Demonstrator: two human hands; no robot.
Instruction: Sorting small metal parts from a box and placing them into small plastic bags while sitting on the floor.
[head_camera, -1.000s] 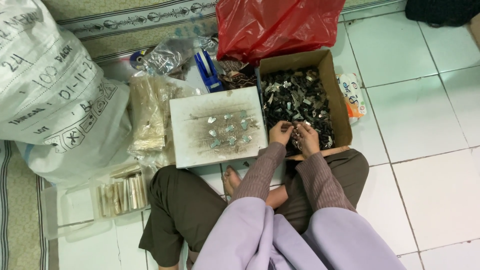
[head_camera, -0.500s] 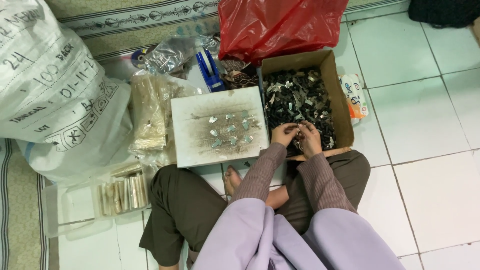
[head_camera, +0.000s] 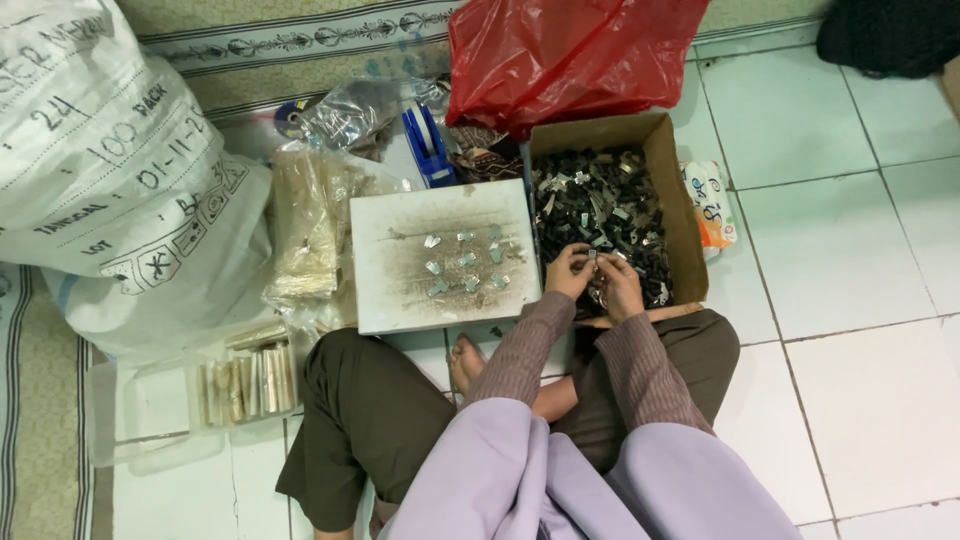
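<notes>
Sitting cross-legged on the tiled floor (head_camera: 860, 250), the person had both hands together over the near end of a cardboard box (head_camera: 672, 180) filled with small dark and silvery metal pieces (head_camera: 600, 205). The left hand (head_camera: 568, 272) and the right hand (head_camera: 620, 285) met fingertip to fingertip, fingers curled in and pinched around what looked like one small metal piece (head_camera: 592, 256), though how tightly each hand gripped it was too small to tell. Just left of the box lay a scuffed white board (head_camera: 400, 280) with a few finished-looking silvery pieces (head_camera: 462, 262) in loose rows. Beyond stood a red plastic bag (head_camera: 570, 50), a blue tape dispenser (head_camera: 428, 145), a large white sack (head_camera: 100, 170) and a clear tray of bundled strips (head_camera: 245, 380). The likeliest slip, as I judged it, was the tiny piece springing from the fingertips and dropping back into the heap, where it would be lost among the rest; sharp edges might also nick a finger.
</notes>
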